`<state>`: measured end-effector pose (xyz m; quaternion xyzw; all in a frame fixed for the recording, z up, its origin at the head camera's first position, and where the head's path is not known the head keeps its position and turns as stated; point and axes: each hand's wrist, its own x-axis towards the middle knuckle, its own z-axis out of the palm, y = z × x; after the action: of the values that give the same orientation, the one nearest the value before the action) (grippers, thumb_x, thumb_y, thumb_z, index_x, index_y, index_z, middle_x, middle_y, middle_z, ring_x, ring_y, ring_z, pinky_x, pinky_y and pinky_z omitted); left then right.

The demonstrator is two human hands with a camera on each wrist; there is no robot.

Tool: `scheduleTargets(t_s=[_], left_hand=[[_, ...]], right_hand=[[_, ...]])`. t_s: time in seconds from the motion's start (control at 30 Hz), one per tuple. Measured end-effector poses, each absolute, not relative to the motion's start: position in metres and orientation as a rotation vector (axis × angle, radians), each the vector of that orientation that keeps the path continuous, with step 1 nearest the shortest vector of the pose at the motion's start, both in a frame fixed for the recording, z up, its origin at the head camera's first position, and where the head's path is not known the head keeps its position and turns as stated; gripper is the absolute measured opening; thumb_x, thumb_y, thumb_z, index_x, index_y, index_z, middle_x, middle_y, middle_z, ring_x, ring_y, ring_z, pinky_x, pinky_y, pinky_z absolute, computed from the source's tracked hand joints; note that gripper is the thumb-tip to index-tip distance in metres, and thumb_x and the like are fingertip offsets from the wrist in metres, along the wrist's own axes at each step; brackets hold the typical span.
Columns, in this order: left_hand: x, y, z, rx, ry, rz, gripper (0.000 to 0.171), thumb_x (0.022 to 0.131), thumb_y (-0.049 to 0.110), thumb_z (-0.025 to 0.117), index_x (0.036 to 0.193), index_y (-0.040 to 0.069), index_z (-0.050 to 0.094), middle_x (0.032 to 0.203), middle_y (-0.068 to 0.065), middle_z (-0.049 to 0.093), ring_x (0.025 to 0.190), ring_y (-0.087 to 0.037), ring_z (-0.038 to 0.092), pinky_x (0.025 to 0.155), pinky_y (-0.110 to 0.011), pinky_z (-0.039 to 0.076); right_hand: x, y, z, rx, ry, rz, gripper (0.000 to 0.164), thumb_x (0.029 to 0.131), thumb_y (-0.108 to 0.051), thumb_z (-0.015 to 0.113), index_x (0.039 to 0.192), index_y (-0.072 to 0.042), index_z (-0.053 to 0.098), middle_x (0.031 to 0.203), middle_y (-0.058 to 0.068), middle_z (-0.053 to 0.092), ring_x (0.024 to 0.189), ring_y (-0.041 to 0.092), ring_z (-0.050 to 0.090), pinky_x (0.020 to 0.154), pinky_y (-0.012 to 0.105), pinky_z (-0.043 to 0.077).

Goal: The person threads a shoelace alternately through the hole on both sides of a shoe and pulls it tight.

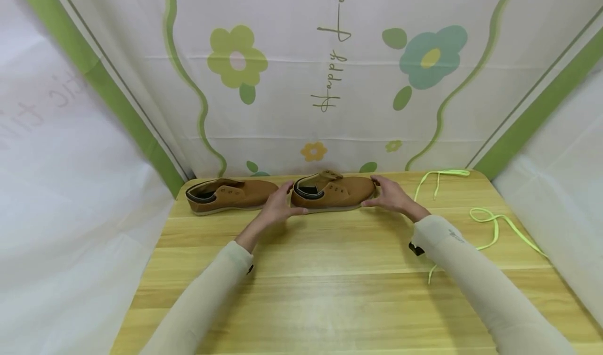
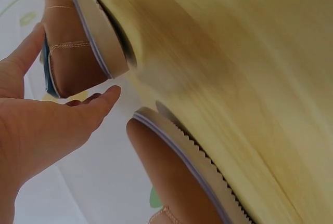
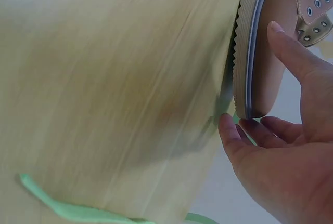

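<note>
Two brown lace-up shoes without laces stand in a row along the table's back edge, toes to the right. My left hand [image 1: 277, 206] is at the heel of the right-hand shoe [image 1: 355, 190], between it and the left-hand shoe [image 1: 254, 193]. In the left wrist view, the thumb and fingers of that hand [image 2: 47, 130] are spread around the heel [image 2: 78, 68]. At the toe is my right hand [image 1: 391, 195]. The right wrist view has its thumb [image 3: 291, 52] along the shoe's side and its fingertips close to the toe tip [image 3: 263, 96].
Yellow-green shoelaces [image 1: 494, 221] lie loose on the right part of the wooden table [image 1: 301, 302]. White fabric [image 1: 282, 114] with printed flowers rises right behind the shoes, and more white fabric [image 1: 70, 213] hangs at both sides.
</note>
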<state>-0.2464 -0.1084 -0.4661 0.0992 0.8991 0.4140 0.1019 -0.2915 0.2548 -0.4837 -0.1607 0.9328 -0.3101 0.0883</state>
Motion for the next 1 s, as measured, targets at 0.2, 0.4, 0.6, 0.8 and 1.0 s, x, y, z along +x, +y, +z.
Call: scheduleTargets(t_s=[0.2, 0.4, 0.6, 0.8, 1.0], left_hand=[[-0.252, -0.102, -0.474, 0.27, 2.645, 1.244, 0.1, 0.088, 0.026, 0.09, 0.165, 0.003, 0.03, 0.164, -0.021, 0.042, 0.149, -0.043, 0.043, 0.12, -0.057, 0.038], [-0.256, -0.098, -0.476, 0.22, 2.638, 1.291, 0.095, 0.09, 0.024, 0.088, 0.164, 0.001, 0.033, 0.163, -0.021, 0.044, 0.152, -0.042, 0.039, 0.121, -0.055, 0.036], [-0.262, -0.096, -0.482, 0.23, 2.692, 1.296, 0.086, 0.09, 0.025, 0.088, 0.158, 0.0, 0.042, 0.149, -0.02, 0.059, 0.142, -0.04, 0.052, 0.118, -0.053, 0.041], [-0.263, -0.095, -0.483, 0.233, 2.72, 1.281, 0.084, 0.088, 0.026, 0.089, 0.155, 0.0, 0.046, 0.143, -0.019, 0.063, 0.138, -0.039, 0.055, 0.116, -0.052, 0.043], [-0.262, -0.096, -0.481, 0.213, 2.715, 1.267, 0.091, 0.089, 0.028, 0.088, 0.16, -0.002, 0.039, 0.155, -0.023, 0.053, 0.148, -0.042, 0.044, 0.12, -0.054, 0.038]], right_hand=[[-0.293, 0.253, -0.49, -0.453, 2.797, -0.943, 0.102, 0.086, -0.03, 0.09, 0.158, 0.013, 0.032, 0.157, 0.037, 0.042, 0.142, 0.054, 0.044, 0.118, 0.065, 0.035], [-0.293, 0.245, -0.49, -0.447, 2.798, -0.977, 0.102, 0.086, -0.027, 0.091, 0.156, 0.017, 0.032, 0.155, 0.039, 0.042, 0.137, 0.054, 0.048, 0.116, 0.064, 0.038], [-0.297, 0.242, -0.492, -0.437, 2.814, -0.965, 0.102, 0.085, -0.025, 0.092, 0.157, 0.016, 0.033, 0.155, 0.038, 0.044, 0.138, 0.054, 0.049, 0.115, 0.063, 0.04], [-0.297, 0.242, -0.492, -0.442, 2.835, -0.948, 0.101, 0.084, -0.025, 0.093, 0.156, 0.016, 0.035, 0.154, 0.037, 0.045, 0.138, 0.054, 0.049, 0.115, 0.063, 0.04], [-0.293, 0.242, -0.49, -0.444, 2.836, -0.966, 0.102, 0.083, -0.027, 0.094, 0.155, 0.015, 0.036, 0.154, 0.037, 0.046, 0.137, 0.053, 0.05, 0.114, 0.063, 0.041]])
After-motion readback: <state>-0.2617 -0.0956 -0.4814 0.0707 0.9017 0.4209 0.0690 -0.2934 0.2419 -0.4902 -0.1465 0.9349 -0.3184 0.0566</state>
